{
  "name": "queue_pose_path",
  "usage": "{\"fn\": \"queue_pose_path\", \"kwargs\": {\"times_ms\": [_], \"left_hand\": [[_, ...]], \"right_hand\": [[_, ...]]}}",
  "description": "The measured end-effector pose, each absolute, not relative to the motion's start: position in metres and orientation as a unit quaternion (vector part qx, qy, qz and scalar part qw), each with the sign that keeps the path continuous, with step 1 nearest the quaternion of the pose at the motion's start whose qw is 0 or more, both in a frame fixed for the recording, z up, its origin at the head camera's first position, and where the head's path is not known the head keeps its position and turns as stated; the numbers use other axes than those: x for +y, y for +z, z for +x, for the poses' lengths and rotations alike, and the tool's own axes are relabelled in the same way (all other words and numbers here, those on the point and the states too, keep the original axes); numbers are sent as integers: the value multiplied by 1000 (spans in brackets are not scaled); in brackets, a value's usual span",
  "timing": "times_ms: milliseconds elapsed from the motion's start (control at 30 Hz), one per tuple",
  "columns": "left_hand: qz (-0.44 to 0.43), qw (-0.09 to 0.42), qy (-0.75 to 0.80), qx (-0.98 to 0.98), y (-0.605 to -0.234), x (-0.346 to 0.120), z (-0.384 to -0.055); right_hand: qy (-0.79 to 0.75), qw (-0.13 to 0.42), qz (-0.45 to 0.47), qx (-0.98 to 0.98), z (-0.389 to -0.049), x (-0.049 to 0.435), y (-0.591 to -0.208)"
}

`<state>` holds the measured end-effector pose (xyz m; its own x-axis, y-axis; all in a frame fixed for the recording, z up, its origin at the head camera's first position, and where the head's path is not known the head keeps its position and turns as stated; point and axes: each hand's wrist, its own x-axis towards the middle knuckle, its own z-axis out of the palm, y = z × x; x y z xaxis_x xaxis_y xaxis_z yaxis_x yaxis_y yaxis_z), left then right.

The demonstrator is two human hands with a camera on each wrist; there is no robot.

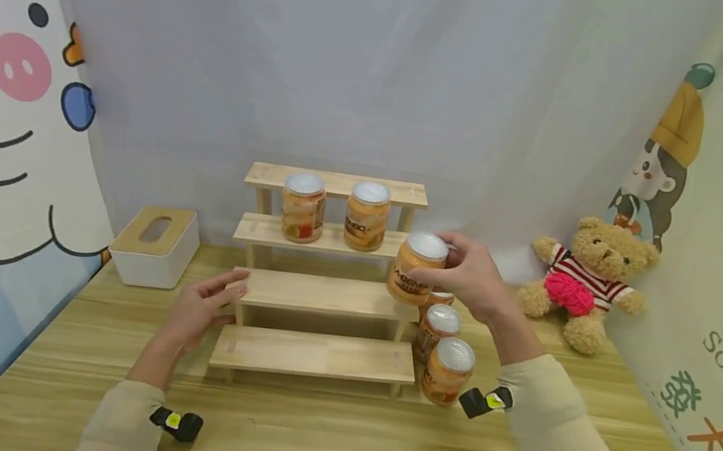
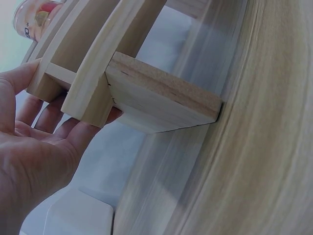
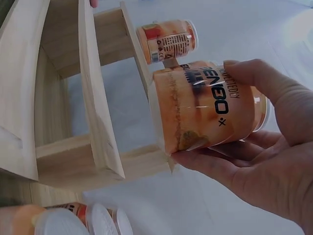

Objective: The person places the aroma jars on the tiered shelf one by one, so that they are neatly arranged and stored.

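My right hand (image 1: 474,279) grips an orange-labelled jar (image 1: 413,273) with a silvery lid, thumb on one side and fingers on the other. In the head view the jar is upright and overlaps the right end of the stepped wooden display stand (image 1: 314,354). At the stand's left end, my left hand (image 1: 198,312) holds the edge of the steps; the left wrist view shows its thumb and fingers around the board ends (image 2: 88,105). Two matching jars, one on the left (image 1: 302,209) and another beside it (image 1: 366,218), stand on the second step from the top.
Several more jars (image 1: 448,371) stand in a row along the stand's right side. A white tissue box (image 1: 154,247) with a wooden top sits to the left. A teddy bear (image 1: 588,277) in a striped top leans at the back right, near the printed side curtain.
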<state>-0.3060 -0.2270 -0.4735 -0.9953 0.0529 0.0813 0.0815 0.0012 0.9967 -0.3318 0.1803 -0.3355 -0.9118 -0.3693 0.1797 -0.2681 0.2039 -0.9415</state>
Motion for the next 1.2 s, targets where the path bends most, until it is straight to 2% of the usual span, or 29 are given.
{"fn": "queue_pose_path", "kwargs": {"times_ms": [567,700,1200], "left_hand": [[-42,8,-707,-706,-471,-227,-304],[-39,8,-706,-707,-470,-227,-303],[-39,7,-706,-708,-470,-228,-302]], "right_hand": [[-587,79,-257,764,-338,99,-349],[-585,88,-245,768,-338,83,-352],[-539,61,-247,803,-342,42,-362]]}}
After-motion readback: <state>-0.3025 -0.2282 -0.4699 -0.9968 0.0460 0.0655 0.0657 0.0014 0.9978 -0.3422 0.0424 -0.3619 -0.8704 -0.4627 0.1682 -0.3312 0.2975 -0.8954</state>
